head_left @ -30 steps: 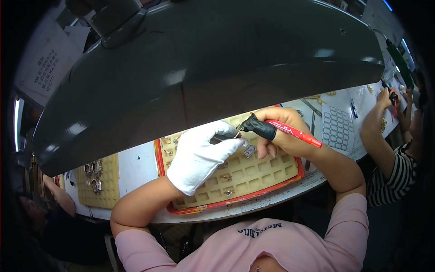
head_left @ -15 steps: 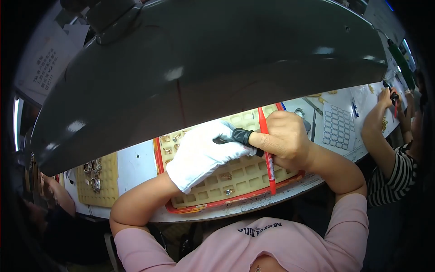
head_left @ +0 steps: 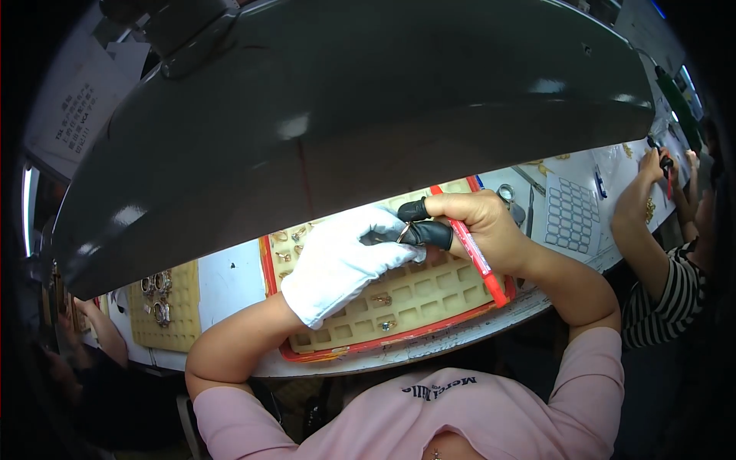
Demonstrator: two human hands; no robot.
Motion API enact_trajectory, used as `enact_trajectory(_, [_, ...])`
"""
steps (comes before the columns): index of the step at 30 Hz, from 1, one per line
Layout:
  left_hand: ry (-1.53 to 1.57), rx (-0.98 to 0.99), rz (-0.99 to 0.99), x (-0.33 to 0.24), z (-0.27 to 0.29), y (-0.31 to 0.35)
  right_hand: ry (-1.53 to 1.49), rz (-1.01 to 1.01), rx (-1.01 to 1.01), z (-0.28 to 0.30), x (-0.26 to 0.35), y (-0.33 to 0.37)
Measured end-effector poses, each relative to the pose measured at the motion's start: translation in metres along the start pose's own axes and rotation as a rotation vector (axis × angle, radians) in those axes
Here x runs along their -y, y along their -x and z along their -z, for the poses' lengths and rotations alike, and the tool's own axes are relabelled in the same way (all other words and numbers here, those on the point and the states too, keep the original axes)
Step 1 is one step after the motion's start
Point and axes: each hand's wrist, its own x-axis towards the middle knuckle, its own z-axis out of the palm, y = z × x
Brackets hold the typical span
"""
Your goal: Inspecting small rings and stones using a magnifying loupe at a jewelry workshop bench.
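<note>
My left hand, in a white glove, is closed with its fingertips around a small gold-coloured ring. Black finger cots cover the thumb and a finger of my right hand, and these touch the ring from the right. Tucked across that same hand is a red marker pen, slanting down to the right. Beneath both hands lies a red-rimmed tray with a cream, pocketed insert. Several rings sit in its pockets, among them one with a clear stone near the front.
A large dark lamp hood hangs low over the bench, hiding the tray's far side. Left stands a yellowish pad with watch-like metal pieces. Right are a sheet of rounded squares, tweezers and a co-worker's arm.
My right hand has turned, so its cotted fingers now spread around the ring. The red pen has swung from nearly upright to slanting. My left hand has barely moved.
</note>
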Motion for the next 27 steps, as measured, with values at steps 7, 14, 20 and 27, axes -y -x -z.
enact_trajectory(7, [-0.153,0.033,0.076,-0.005,0.005,0.000,0.596,0.365,-0.047,0.003,-0.003,0.002])
enact_trajectory(14, [0.768,0.176,0.164,0.013,0.001,-0.002,0.476,0.235,-0.151,0.001,-0.006,0.000])
enact_trajectory(20, [0.694,0.212,0.191,0.013,-0.003,-0.003,0.109,-0.054,-0.114,0.005,0.004,0.004])
enact_trajectory(27, [0.736,0.239,0.277,0.006,0.002,-0.005,0.476,0.362,-0.171,0.007,-0.005,-0.001])
